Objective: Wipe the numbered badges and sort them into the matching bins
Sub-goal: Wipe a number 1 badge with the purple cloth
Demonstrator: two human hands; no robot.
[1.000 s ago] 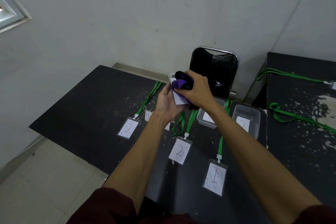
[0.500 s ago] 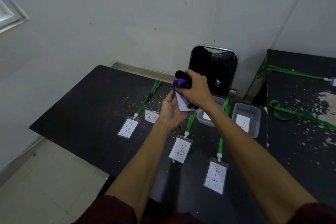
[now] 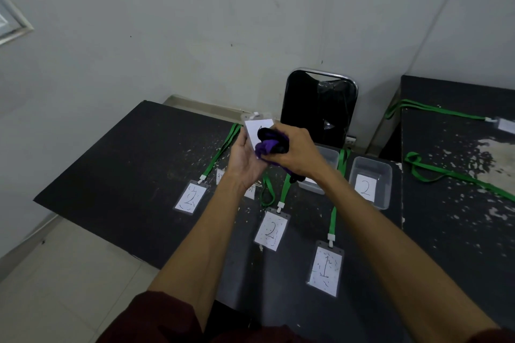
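Head view: nearest, below and short of the fingers, a badge marked 1 (image 3: 325, 271) lies flat on the dark table (image 3: 133, 164). Beyond it is a badge marked 2 (image 3: 271, 230), with another 2 badge (image 3: 191, 199) off to the left-hand side. Above them the left hand (image 3: 246, 159) cradles the held badge (image 3: 256, 127), fingers curled behind it and thumb along its edge. The right hand (image 3: 295, 153) has its fingers bunched tight round a purple-and-black cloth (image 3: 269, 145), pressed on the card's face. The badge looks like paper in a thin clear sleeve: light, slightly bendy and probably slick, so it is best gripped by the edges or backed from behind while rubbed. A green lanyard (image 3: 266, 192) loops under the left fingers; whether it belongs to this badge I cannot tell. Past the right knuckles sit a partly hidden bin (image 3: 331, 157) and the bin labelled 2 (image 3: 386, 186), then a black chair (image 3: 320, 103).
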